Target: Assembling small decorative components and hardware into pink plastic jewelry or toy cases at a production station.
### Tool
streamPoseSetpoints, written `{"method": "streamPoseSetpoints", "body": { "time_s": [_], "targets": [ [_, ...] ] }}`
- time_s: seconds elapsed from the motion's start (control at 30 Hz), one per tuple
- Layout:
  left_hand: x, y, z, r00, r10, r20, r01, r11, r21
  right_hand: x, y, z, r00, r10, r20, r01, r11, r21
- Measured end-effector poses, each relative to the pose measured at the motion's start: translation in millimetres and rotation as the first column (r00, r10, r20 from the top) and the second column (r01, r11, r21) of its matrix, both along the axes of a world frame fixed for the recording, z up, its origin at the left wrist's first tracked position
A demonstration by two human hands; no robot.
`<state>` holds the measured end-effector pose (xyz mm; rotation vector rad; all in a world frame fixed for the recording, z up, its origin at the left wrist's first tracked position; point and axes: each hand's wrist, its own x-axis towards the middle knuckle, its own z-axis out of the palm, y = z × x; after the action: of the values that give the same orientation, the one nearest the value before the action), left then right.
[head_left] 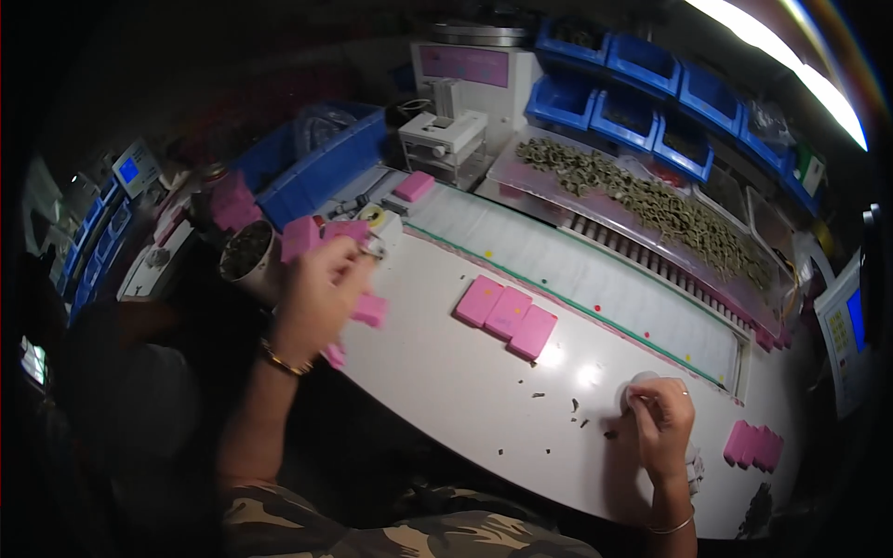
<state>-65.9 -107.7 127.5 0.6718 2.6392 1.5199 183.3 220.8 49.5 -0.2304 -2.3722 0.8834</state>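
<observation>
At the left side of the white table, my left hand point(321, 284) is raised and blurred by motion. Its fingers are curled together, and what they hold, if anything, I cannot make out. Close to it are a pink block point(370, 311) with smeared edges and more pink blocks point(299, 238). My right hand point(665, 423) is over the table's right part, thumb and fingers pinched on a small round whitish piece point(640, 379). Three pink blocks point(507, 312) lie side by side in a row between the hands. Small dark curled scraps point(575, 405) are scattered in front of them.
A long pale panel point(577, 284) with a green edge runs behind the blocks. Beyond it, a clear tray point(507, 172) holds many greenish curled pieces. Blue bins point(642, 63) hang above. More pink blocks point(753, 446) lie far right. A bucket point(272, 274) stands left.
</observation>
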Motion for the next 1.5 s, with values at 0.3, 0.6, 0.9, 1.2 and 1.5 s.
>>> {"method": "streamPoseSetpoints", "body": {
  "time_s": [0.3,0.6,0.9,1.2,1.5],
  "targets": [
    [-105.9,-159.7,62.7,0.934,0.355,0.021,-0.263,0.729,-0.631,9.3,20.1,13.5,0.975,-0.171,0.142,0.176,0.984,-0.024],
    [-106.2,-111.1,70.7,0.927,-0.063,0.371,-0.222,0.705,0.674,38.3,27.4,13.3,0.935,0.052,0.350,-0.048,0.999,-0.021],
    [9.4,79.1,-21.4,0.599,-0.530,0.599,-0.036,0.731,0.682,37.4,14.8,14.7,0.899,-0.088,0.430,-0.092,0.920,0.381],
    [91.0,192.0,-72.0,0.376,-0.688,0.621,0.249,0.720,0.648,15.2,-17.4,78.7,0.990,-0.087,-0.108,0.133,0.811,0.569],
    [93.3,185.4,-64.4,0.560,-0.686,0.464,0.314,0.694,0.648,13.8,-18.2,87.9,0.997,0.074,-0.003,-0.058,0.798,0.600]
  ]
}}
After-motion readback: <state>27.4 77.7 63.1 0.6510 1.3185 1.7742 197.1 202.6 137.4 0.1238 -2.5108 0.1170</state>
